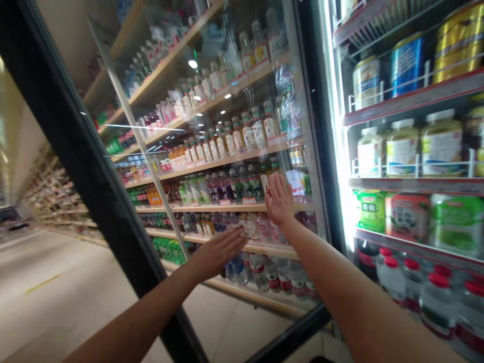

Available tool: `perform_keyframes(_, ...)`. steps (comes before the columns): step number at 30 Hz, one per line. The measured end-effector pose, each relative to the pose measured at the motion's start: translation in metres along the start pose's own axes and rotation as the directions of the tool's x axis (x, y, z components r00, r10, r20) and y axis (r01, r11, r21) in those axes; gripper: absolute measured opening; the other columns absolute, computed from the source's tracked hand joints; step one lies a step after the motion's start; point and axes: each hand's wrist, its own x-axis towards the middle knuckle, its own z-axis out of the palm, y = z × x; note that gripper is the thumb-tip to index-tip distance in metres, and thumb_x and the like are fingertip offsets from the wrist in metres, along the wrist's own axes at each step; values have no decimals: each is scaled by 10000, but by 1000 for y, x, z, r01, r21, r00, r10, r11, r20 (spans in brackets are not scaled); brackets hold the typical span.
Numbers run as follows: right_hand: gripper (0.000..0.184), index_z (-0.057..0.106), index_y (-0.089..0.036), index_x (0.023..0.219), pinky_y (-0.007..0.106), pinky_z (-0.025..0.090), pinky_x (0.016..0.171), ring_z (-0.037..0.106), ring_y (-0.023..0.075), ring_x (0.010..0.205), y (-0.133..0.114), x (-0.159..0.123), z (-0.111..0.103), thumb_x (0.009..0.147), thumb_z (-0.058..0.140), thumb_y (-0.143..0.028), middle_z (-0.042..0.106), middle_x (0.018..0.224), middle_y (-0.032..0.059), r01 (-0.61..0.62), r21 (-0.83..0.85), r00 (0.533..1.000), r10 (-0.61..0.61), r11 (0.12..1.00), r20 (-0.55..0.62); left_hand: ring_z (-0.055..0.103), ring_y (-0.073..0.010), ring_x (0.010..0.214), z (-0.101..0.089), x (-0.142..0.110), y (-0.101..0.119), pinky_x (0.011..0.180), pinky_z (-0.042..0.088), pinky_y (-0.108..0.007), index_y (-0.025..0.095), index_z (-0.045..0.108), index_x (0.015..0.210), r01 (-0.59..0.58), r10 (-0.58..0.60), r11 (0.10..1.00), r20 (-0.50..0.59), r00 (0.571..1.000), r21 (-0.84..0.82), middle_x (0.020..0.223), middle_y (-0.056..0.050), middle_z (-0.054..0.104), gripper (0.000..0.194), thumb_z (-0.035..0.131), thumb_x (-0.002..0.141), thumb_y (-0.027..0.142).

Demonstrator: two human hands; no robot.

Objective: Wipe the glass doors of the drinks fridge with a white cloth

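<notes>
Both my hands press flat against the inside of an open glass fridge door (pixel 227 151). My left hand (pixel 219 250) lies with fingers stretched out and together, low on the glass. My right hand (pixel 279 200) is raised with fingers spread, palm on the glass, holding nothing. Through the glass I see store shelves lined with bottled drinks (pixel 227 141). The door's black frame (pixel 75 151) runs diagonally at the left.
The lit fridge interior is at the right, with cans (pixel 406 63) on the top shelf, jars (pixel 403 148) below, green and red cartons (pixel 406 217), and red-capped bottles (pixel 434 297) at the bottom. A pale tiled aisle floor (pixel 49 292) stretches away at the left.
</notes>
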Motion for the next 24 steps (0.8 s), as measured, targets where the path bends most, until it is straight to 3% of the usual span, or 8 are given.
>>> perform_keyframes(3, 592, 307, -182, 1625, 475, 153, 1290, 189, 199, 1584, 0, 0, 0, 1068, 260, -377, 312, 1670, 97, 4, -7, 1000, -4, 1000, -12, 343, -210, 1523, -49, 15, -70, 1295, 277, -419, 140, 554, 1461, 319, -319, 948, -84, 944, -12, 1560, -87, 496, 512, 365, 988, 88)
perform_keyframes(7, 600, 334, -160, 1614, 493, 169, 1283, 211, 223, 1579, 1, -1, -1, 1066, 250, -389, 321, 1664, 117, 5, -10, 1000, -5, 1000, -14, -81, -266, 1587, -128, 35, -175, 1311, 85, -575, 64, 311, 1576, 676, -657, 734, -316, 684, -62, 1727, -78, -4, 552, 206, 1104, 330)
perform_keyframes(10, 605, 339, -158, 1612, 513, 175, 1279, 225, 238, 1575, 2, -1, -3, 1064, 247, -397, 315, 1665, 121, 6, -13, 1000, -6, 1000, -3, -72, -250, 1583, -151, 37, -203, 1301, 32, -495, -43, 246, 1563, 807, -770, 585, -369, 521, -82, 1718, -162, -5, 725, 200, 1110, 521)
perform_keyframes(13, 614, 316, -158, 1622, 509, 178, 1281, 217, 240, 1578, 3, -2, -3, 1056, 252, -386, 303, 1671, 117, -5, -17, 1000, 5, 1000, 8, 9, -291, 1589, -129, 39, -170, 1310, 65, -540, -138, 263, 1520, 768, -734, 641, -307, 606, -17, 1677, -275, 142, 620, 283, 1096, 314)
perform_keyframes(16, 620, 307, -150, 1626, 500, 182, 1284, 217, 244, 1578, 3, -3, -4, 1050, 270, -377, 300, 1672, 119, -4, -20, 1000, 5, 1000, 3, 157, -253, 1583, -80, 36, -100, 1319, 162, -460, 24, 468, 1484, 640, -622, 767, -202, 756, 32, 1630, -172, 370, 481, 366, 1067, 240)
perform_keyframes(19, 611, 330, -145, 1616, 501, 196, 1279, 253, 249, 1566, 3, -4, -3, 1055, 266, -378, 324, 1661, 126, 9, -23, 1000, -9, 1000, -26, 316, -198, 1535, -41, 21, -45, 1303, 239, -399, 154, 547, 1454, 157, -159, 986, 16, 987, 58, 1548, -76, 516, 427, 392, 1057, 181)
perform_keyframes(21, 603, 350, -148, 1608, 499, 204, 1276, 284, 249, 1555, 2, -5, -2, 1061, 257, -385, 346, 1650, 128, 10, -31, 998, -12, 999, -56, 308, -213, 1538, -36, 12, -42, 1301, 250, -401, 148, 505, 1494, -18, 11, 997, 93, 996, 71, 1569, -74, 489, 452, 427, 1049, 174)
perform_keyframes(24, 599, 350, -146, 1606, 507, 219, 1271, 305, 252, 1546, 2, -6, -1, 1067, 266, -391, 361, 1642, 134, 18, -43, 996, -21, 999, -83, 245, -250, 1558, -63, 10, -88, 1296, 261, -464, 105, 413, 1543, 144, -150, 974, 21, 989, 174, 1619, -120, 400, 502, 421, 1043, 140)
